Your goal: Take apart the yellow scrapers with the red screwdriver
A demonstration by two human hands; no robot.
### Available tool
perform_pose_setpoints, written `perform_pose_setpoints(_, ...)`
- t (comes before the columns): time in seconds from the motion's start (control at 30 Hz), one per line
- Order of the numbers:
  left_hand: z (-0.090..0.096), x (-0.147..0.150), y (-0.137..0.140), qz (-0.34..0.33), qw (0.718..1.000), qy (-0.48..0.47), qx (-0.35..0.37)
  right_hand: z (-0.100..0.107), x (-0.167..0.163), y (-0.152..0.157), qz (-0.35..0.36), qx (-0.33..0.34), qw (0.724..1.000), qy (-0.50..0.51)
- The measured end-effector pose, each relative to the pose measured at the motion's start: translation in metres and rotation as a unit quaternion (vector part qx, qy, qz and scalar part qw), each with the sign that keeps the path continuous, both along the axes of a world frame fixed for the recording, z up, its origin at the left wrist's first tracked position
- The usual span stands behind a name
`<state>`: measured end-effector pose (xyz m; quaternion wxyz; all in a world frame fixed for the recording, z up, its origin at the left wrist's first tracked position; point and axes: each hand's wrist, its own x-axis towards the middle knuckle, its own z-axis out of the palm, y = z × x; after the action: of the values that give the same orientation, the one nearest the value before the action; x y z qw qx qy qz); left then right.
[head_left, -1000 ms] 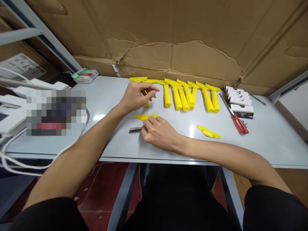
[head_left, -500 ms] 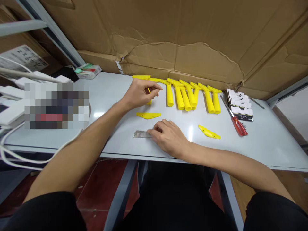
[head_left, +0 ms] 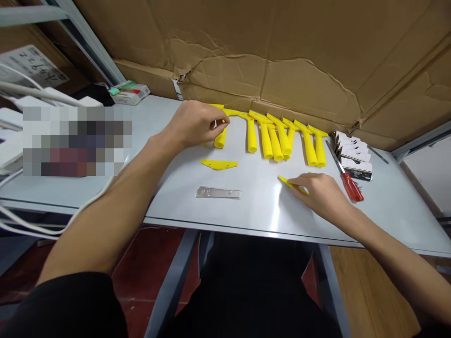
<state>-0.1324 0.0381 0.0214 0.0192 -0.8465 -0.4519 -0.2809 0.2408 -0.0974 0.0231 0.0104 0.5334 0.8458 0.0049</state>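
My right hand (head_left: 320,192) pinches a thin yellow plastic plate (head_left: 283,180) just over the right part of the table, its fingers covering much of it. Over the back left, my left hand (head_left: 199,123) hovers in front of a yellow handle (head_left: 220,141). Its thumb and forefinger close together; whatever they may hold is too small to make out. A second yellow plate (head_left: 219,165) with small holes lies below my left hand. Nearer the front edge rests a flat clear-and-grey strip (head_left: 218,193), touched by neither hand.
Several yellow T-shaped handles (head_left: 268,141) line the back against cardboard (head_left: 246,80). At the right lie a red-handled screwdriver (head_left: 351,187) and small white-and-black boxes (head_left: 355,164). White cables (head_left: 31,227) and a small carton (head_left: 132,94) are at left.
My right hand has left the clear-and-grey strip, moved right and picked up the yellow plate there. My left hand has shifted slightly left and up in the view, its fingers still together.
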Motion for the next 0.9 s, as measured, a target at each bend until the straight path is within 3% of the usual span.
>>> perform_pose_setpoints(0.1, -0.003, -0.004, 0.004, 0.012, 0.999, -0.047, -0.020, 0.004, -0.057, 0.021, 0.029, -0.014, 0.999, 0.022)
perform_pose_setpoints(0.23, -0.005, -0.004, 0.005, 0.011, 0.995, -0.084, -0.050, 0.013, -0.129, 0.035, 0.178, -0.039, 0.983, 0.013)
perform_pose_setpoints(0.37, -0.008, -0.004, 0.005, 0.020, 0.998, -0.050, -0.033, 0.014, -0.170, 0.037, 0.267, -0.037, 0.963, -0.001)
perform_pose_setpoints(0.67, -0.008, -0.006, 0.006, 0.041, 0.998, -0.031, -0.038, -0.009, -0.180, 0.044, 0.268, -0.012, 0.963, 0.021)
perform_pose_setpoints(0.9, -0.009, -0.020, 0.015, 0.157, 0.987, -0.002, -0.015, -0.010, -0.181, 0.041, 0.213, -0.016, 0.977, 0.030)
